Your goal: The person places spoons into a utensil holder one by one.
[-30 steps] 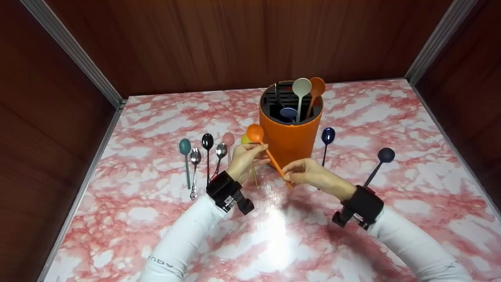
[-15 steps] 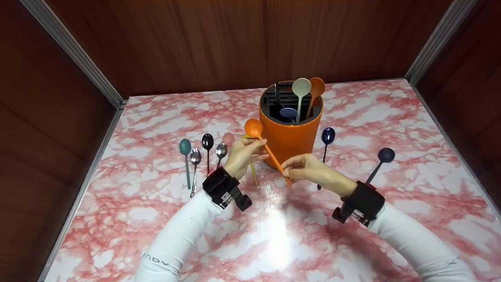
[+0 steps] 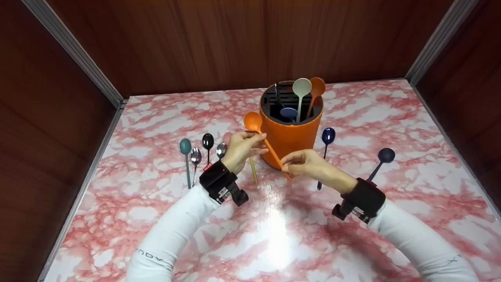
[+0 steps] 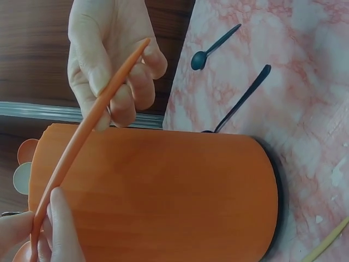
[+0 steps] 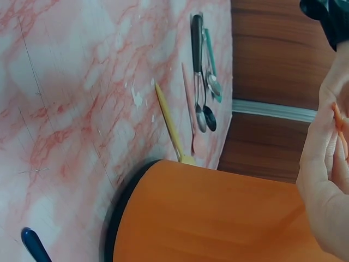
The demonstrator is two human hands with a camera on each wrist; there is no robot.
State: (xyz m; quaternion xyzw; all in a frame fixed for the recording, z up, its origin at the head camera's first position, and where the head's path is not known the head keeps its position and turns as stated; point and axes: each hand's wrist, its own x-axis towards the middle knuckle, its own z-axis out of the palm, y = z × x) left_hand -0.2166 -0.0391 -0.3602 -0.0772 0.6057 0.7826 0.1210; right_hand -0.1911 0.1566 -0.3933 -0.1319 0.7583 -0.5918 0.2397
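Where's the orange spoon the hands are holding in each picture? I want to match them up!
Head: the orange spoon slants across the middle, bowl end up.
Left wrist: orange spoon on the left, running down toward the bottom-left corner.
Right wrist: only small bits of orange spoon, at the right edge.
Shared landmark: the big orange container.

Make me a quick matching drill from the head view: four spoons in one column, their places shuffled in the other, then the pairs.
1. bright orange spoon
2. pale green spoon
3. teal spoon
4. dark grey spoon

A. farthest right of all the spoons
B. bowl-up in the orange holder
C. held by left hand and right hand
D. farthest left of all the spoons

Pairs: 1-C, 2-B, 3-D, 4-A
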